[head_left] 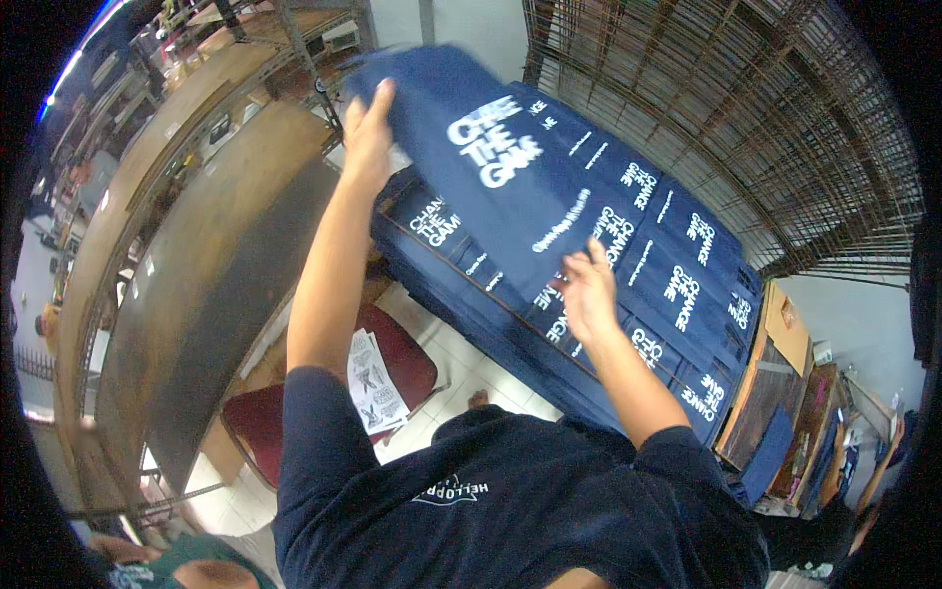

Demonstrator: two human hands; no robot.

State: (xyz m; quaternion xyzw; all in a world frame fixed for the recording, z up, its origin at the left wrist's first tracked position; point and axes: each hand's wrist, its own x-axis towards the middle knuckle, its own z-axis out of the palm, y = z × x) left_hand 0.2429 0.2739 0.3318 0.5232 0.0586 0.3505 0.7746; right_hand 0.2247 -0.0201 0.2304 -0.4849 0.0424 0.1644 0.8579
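Note:
A navy fabric piece (442,162) with white printing is lifted over a stack, its far-left end raised and smeared by motion. My left hand (368,137) is closed on that end, near the left edge of the cloth. Over the lower right part of the piece is my right hand (591,299), slightly blurred, its fingers bent and apart; I see no cloth gripped in it. Underneath and to the right lie several more printed navy fabric pieces (677,245), overlapping in rows.
A long brown table (196,265) curves along the left. Below it, printed sheets (371,388) rest on a dark red chair (412,358). Metal wire racks (706,108) stand at the far right, cardboard (785,324) beside the stack. Another person (211,564) is at lower left.

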